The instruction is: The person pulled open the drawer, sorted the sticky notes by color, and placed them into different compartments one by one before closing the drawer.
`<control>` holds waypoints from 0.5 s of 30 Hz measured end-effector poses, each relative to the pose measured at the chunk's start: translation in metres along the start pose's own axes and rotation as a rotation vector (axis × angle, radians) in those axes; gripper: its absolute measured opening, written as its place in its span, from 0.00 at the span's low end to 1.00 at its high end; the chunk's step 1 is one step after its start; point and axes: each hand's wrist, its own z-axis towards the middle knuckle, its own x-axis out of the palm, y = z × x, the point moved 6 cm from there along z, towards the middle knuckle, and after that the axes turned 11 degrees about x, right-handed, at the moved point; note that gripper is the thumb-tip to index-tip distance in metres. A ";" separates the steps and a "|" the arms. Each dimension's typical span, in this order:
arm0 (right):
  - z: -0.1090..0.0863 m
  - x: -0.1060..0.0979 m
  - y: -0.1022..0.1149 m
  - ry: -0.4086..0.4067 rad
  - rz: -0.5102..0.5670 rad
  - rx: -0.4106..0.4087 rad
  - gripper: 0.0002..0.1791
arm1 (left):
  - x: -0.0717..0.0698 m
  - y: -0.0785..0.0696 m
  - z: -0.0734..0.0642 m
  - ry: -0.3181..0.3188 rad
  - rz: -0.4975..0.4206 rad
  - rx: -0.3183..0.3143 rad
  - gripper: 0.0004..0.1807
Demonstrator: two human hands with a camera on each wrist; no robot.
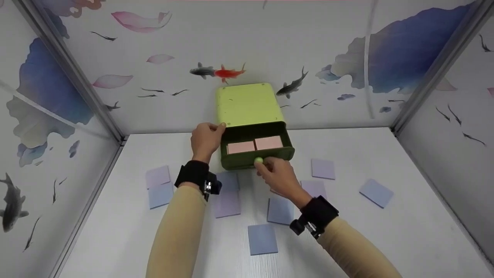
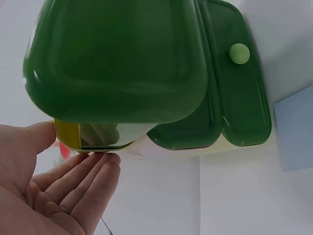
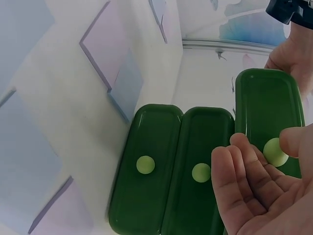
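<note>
A small desktop drawer cabinet with a yellow-green top stands against the back wall. Its dark green top drawer is pulled out, with two pink square pieces side by side inside. My right hand pinches that drawer's light green knob between thumb and fingers. On the cabinet's left side rests my left hand, thumb at the top edge and fingers fairly straight along the side wall. In the right wrist view, two lower drawers are pushed in, each with a round knob.
Flat blue and lilac square pieces lie over the white table: a blue one near the front, another blue one at the right, a lilac one, and an overlapping pair at the left. Patterned walls enclose three sides.
</note>
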 end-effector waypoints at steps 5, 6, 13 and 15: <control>0.008 0.001 0.004 0.005 -0.004 0.010 0.18 | -0.001 -0.001 0.001 -0.016 0.014 0.004 0.24; 0.010 0.001 0.004 0.005 -0.006 0.013 0.19 | -0.001 -0.001 0.002 -0.018 0.016 0.005 0.24; 0.022 0.001 0.004 0.016 0.042 0.030 0.18 | 0.002 0.001 0.001 -0.015 0.038 0.005 0.24; 0.025 0.001 0.005 0.018 0.052 0.041 0.18 | 0.003 0.001 0.001 -0.010 0.039 0.012 0.24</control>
